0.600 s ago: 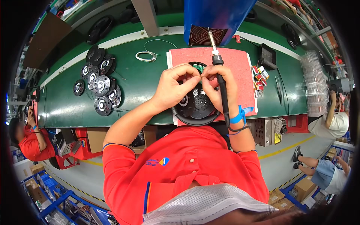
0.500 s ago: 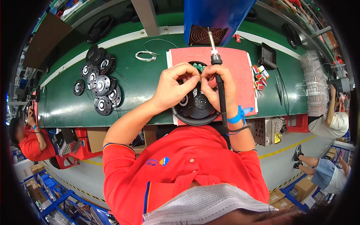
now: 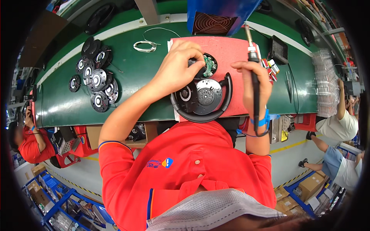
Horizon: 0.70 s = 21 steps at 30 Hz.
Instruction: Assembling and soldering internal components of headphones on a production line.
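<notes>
A pair of black headphones (image 3: 228, 92) lies on a pink mat (image 3: 239, 102) in front of me. One ear cup holds a green circuit board (image 3: 209, 66); a silver-grey perforated disc (image 3: 208, 97) and a round black speaker driver (image 3: 185, 94) show nearer my body. My left hand (image 3: 183, 63) is closed at the board's left side, fingertips pinched; whatever is between them is too small to make out. Off to the right, my right hand (image 3: 259, 79) grips a soldering iron (image 3: 253, 69), its metal tip pointing up and away from the board.
Several loose speaker drivers (image 3: 98, 79) are piled at the left, and a coil of pale wire (image 3: 145, 47) lies behind. A blue fan box (image 3: 225, 9) stands at the back. Small red-and-white parts (image 3: 273, 67), a black tray (image 3: 278, 50), tweezers (image 3: 288, 86) and stacked clear trays (image 3: 325, 82) are at the right.
My right hand has moved right, away from the left hand and the board, carrying the soldering iron. The left hand stays by the board, which is now more exposed.
</notes>
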Each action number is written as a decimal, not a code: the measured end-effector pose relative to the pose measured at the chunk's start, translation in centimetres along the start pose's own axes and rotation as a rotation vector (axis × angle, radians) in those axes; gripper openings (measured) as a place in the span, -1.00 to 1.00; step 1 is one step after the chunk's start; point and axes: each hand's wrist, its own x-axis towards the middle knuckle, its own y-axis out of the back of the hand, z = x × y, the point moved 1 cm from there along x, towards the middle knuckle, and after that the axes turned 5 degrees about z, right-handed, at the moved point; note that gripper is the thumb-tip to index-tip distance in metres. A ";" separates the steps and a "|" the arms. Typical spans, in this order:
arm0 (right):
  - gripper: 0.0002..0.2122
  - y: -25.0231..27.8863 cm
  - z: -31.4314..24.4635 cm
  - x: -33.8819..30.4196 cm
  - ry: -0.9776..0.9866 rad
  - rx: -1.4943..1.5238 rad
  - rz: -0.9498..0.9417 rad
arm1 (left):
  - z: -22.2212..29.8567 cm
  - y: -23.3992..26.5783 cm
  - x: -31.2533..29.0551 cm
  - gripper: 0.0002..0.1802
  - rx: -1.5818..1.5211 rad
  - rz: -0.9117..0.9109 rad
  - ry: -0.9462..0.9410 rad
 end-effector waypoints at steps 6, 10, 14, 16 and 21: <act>-0.84 1.4 0.1 -0.2 -0.020 0.062 0.042 | -0.3 -0.9 0.8 -0.91 0.075 -0.073 -0.007; -0.77 1.0 0.7 -0.1 -0.039 0.110 0.011 | -0.1 -0.7 -0.4 -0.91 0.117 -0.101 0.083; -0.64 0.9 0.7 0.8 0.001 0.123 -0.012 | 0.1 -0.7 -0.1 -0.91 0.147 -0.180 0.151; -0.63 1.0 0.6 1.5 0.041 0.132 0.003 | 0.0 -0.9 0.3 -0.91 0.206 -0.038 -0.057; -0.72 0.4 0.6 1.9 0.172 0.155 0.119 | -0.8 -1.6 0.3 -0.90 0.100 -0.123 0.124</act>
